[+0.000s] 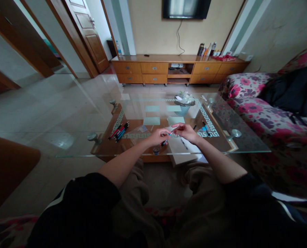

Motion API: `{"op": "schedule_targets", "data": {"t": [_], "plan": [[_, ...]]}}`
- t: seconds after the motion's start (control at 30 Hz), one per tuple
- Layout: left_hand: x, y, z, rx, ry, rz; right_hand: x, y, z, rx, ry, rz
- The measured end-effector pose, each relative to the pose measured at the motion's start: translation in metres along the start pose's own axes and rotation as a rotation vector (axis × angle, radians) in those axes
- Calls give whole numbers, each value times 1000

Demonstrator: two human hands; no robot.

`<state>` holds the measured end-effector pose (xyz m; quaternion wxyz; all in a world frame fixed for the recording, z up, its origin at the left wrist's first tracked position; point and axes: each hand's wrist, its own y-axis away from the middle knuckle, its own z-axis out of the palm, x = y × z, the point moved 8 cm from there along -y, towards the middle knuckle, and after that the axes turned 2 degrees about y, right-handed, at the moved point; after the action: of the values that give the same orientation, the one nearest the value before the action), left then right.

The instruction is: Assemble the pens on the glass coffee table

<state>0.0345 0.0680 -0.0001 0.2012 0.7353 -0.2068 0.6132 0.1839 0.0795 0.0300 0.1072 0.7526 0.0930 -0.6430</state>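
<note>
Over the near side of the glass table (250, 144), the left hand (159, 136) curls round a pen (164, 142), the right hand's (186, 133) nearly closed fingers at its far end, grip unclear; this one seems midway, while whether the pen pile (120, 131) at left is done I cannot tell.

No wording, brand or number can be read anywhere. Any print on the bottles (209, 49) at the right end of the long cabinet (153, 70), or on the water bottle (119, 50) at its left end, is rendered too small to be deciphered. Likewise, no lettering can be made out on the television (186, 8), the pens (121, 131) or the white paper (175, 148).
</note>
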Motion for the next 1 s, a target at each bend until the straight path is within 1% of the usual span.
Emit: {"op": "schedule_targets", "data": {"t": [0.07,0.1,0.17,0.2,0.27,0.3,0.37,0.43,0.5,0.57,0.8,1.0], "plan": [[1,0,0,10,-9,-2,0,-3,-4,9,31,-16],[1,0,-1,14,-15,0,0,-5,-10,39,63,-31],[2,1,-1,19,-25,3,-1,-8,-29,144,188,-75],[3,1,-2,20,-29,2,-3,-8,-43,225,288,-101],[4,2,-3,28,-39,-6,-8,-5,-63,326,593,-161],[5,3,-3,33,-45,-11,-10,-4,-69,339,770,-179],[6,4,-3,38,-51,-15,-7,0,-76,319,1061,-171],[7,4,-3,36,-50,-10,-2,3,-77,261,1237,-141],[8,5,-2,30,-47,-8,3,5,-75,205,1315,-119],[6,4,-2,29,-45,-12,7,4,-72,166,1347,-103],[3,2,-2,31,-40,-12,15,-1,-68,74,1435,-26],[3,2,-1,26,-28,-10,21,-1,-67,41,1448,15]]}}
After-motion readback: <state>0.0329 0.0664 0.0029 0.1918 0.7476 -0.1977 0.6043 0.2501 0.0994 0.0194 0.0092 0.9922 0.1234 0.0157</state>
